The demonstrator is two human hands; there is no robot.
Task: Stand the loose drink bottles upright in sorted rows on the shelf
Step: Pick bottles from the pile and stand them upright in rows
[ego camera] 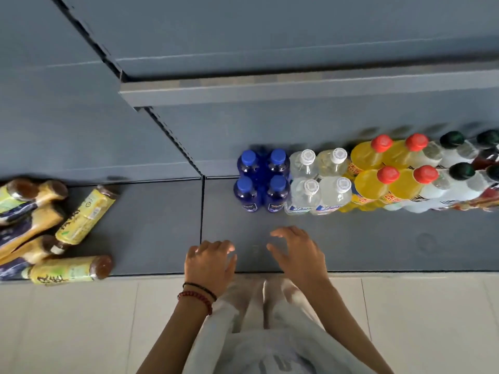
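Several upright bottles stand in sorted rows on the grey bottom shelf [351, 238]: blue-capped blue bottles [260, 180], clear white-capped bottles [320, 182], yellow red-capped bottles [388, 168], then dark-capped clear bottles [456, 171]. On the left, several loose tea bottles [86, 214] with yellow labels lie on their sides in a heap. My left hand [209, 265] and my right hand [297, 252] hover over the shelf's front, just in front of the blue bottles. Both hold nothing, fingers loosely bent.
A higher shelf [297, 90] juts out above the rows. A vertical seam [202, 209] splits the bottom shelf into left and right sections. Pale floor tiles [81, 319] run along the front edge, and my legs are below my hands.
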